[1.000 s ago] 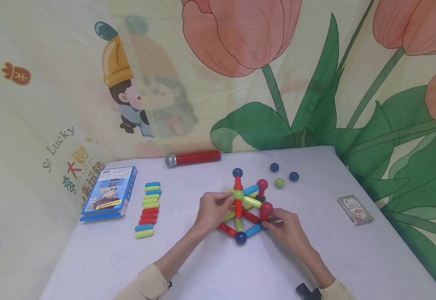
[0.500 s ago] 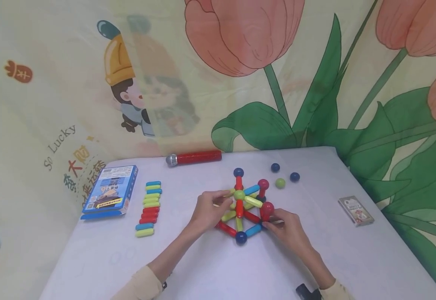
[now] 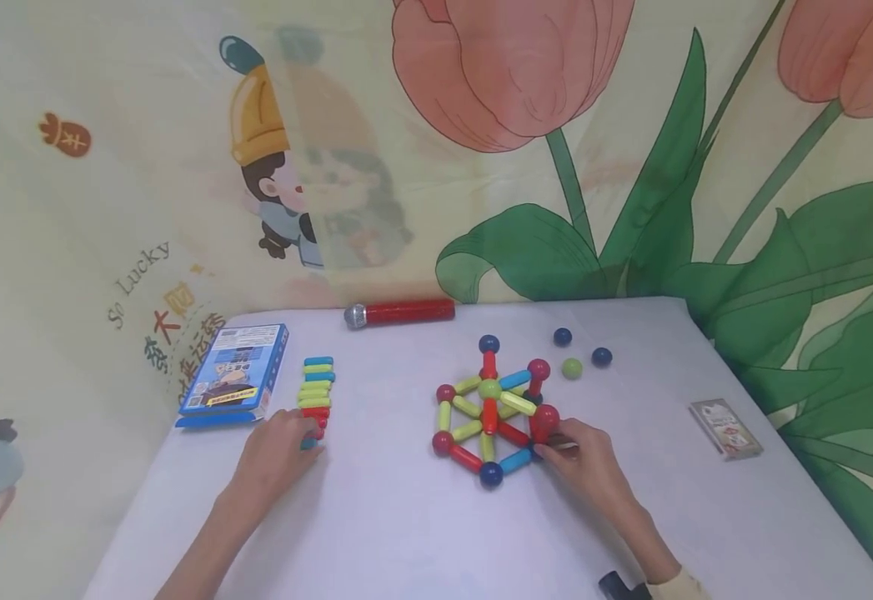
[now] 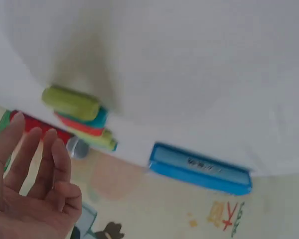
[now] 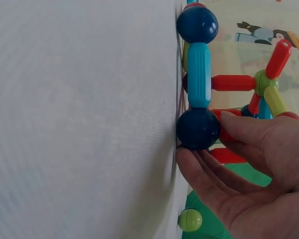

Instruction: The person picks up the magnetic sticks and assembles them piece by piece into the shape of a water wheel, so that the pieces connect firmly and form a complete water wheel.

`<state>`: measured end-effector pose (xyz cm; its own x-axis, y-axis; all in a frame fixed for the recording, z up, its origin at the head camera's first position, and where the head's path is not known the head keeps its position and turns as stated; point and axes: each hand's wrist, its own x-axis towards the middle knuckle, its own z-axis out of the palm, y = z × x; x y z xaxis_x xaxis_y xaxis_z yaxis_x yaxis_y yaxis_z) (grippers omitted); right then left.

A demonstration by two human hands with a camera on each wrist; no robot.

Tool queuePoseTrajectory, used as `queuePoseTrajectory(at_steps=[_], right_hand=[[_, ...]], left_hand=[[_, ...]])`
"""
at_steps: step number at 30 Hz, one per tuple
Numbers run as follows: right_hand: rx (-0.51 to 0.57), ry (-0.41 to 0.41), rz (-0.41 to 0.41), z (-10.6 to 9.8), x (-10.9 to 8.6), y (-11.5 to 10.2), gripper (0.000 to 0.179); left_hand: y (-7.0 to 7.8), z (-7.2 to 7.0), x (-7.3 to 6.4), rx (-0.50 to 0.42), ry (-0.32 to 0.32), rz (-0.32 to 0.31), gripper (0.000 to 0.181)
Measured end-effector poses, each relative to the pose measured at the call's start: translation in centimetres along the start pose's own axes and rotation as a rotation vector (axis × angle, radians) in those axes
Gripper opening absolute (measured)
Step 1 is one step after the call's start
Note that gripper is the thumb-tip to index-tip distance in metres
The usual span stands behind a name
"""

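A hexagonal frame of magnetic rods and balls, with a lime ball (image 3: 490, 390) raised above its middle, stands on the table in the head view. My right hand (image 3: 594, 467) pinches its near right corner. In the right wrist view the thumb and fingers are at a dark blue ball (image 5: 198, 128) and the foot of an upright red rod (image 5: 228, 125). My left hand (image 3: 278, 454) is over the near end of a column of loose magnetic rods (image 3: 316, 386), hiding some. Its fingers (image 4: 47, 159) look loosely bent in the left wrist view, with nothing visible between them.
A blue box (image 3: 233, 371) lies left of the loose rods. At the back is a red microphone (image 3: 409, 312). Two dark blue balls (image 3: 562, 337) and a lime ball (image 3: 572, 368) sit behind the frame. A small flat case (image 3: 724, 428) lies at the right.
My left hand has left the frame's left side and moved left to the loose rods. The right hand stays at its corner. The head view has shifted slightly.
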<state>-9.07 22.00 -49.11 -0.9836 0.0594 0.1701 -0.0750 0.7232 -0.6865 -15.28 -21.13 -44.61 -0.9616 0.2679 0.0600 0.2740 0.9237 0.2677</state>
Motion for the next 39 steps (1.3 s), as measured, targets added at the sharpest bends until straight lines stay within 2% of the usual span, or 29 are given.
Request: queuePoseTrajectory(at_steps=[4,9,17,20,21,23,26,28,31,34,39], right_hand=[[-0.005,0.004,0.014,-0.2,-0.1,0.0,0.035],[0.005,-0.001,0.016,-0.2,-0.2,-0.3,0.033],[0.014,0.012,0.014,-0.2,-0.2,-0.2,0.032],[0.017,0.012,0.014,-0.2,-0.2,0.0,0.031],[0.018,0.010,0.012,-0.2,-0.2,0.0,0.031],[0.021,0.004,0.012,-0.2,-0.1,0.0,0.032],[0.020,0.002,0.010,-0.1,0.0,0.1,0.033],[0.017,0.007,0.009,-0.1,0.0,0.1,0.033],[0.016,0.016,0.002,0.0,0.1,0.1,0.034],[0.022,0.021,-0.012,0.2,0.1,0.1,0.034],[0.019,0.039,-0.023,0.2,-0.1,0.1,0.032]], left_hand=[[-1.0,0.9,-0.4,0.098,0.007,0.058,0.033],[-1.1,1.7,-0.9,0.219,0.031,0.100,0.034],[-0.5,2.3,-1.5,0.325,0.051,0.163,0.036],[0.5,2.1,-1.7,0.323,0.054,0.198,0.037],[1.1,2.1,-1.7,0.286,0.056,0.206,0.036],[2.9,2.1,-1.7,0.142,0.028,0.192,0.033],[6.8,2.8,-1.3,-0.218,-0.020,0.177,0.028],[9.5,3.5,-0.8,-0.459,-0.042,0.191,0.026],[12.9,4.9,0.0,-0.703,-0.029,0.254,0.025],[15.1,6.0,0.6,-0.810,0.017,0.279,0.024],[17.0,7.3,1.1,-0.858,0.050,0.285,0.022]])
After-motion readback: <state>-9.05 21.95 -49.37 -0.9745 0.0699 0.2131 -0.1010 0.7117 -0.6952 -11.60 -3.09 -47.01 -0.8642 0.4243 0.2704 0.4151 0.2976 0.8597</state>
